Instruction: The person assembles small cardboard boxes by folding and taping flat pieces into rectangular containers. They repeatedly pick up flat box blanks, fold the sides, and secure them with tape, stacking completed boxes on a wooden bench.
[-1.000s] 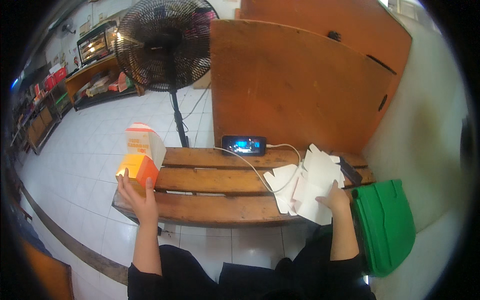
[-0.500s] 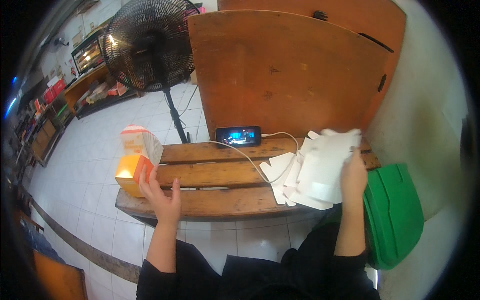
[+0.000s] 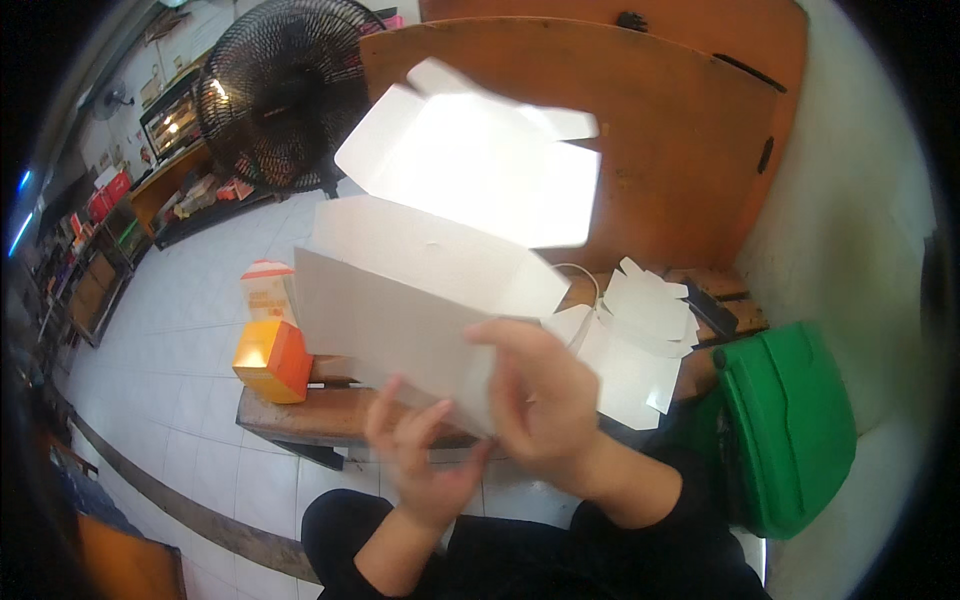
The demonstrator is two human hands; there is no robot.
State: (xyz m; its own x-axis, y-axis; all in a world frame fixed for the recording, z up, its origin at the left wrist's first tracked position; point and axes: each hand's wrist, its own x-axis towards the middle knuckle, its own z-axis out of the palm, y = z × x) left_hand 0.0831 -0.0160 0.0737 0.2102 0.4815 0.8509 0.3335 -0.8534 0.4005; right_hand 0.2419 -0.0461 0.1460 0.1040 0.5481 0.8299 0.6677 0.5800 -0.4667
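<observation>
- White carton blank (image 3: 420, 290) raised above desk (image 3: 330, 415); right hand (image 3: 545, 395) and left hand (image 3: 420, 455) both clamped on its lower edge.
- Orange box (image 3: 272, 360) on desk, left of blank; fan (image 3: 275, 95) beyond.

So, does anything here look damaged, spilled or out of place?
Nothing stands out. Both hands hold an unfolded white carton blank, more blanks lie loosely piled on the wooden bench, and the orange box looks intact.
</observation>
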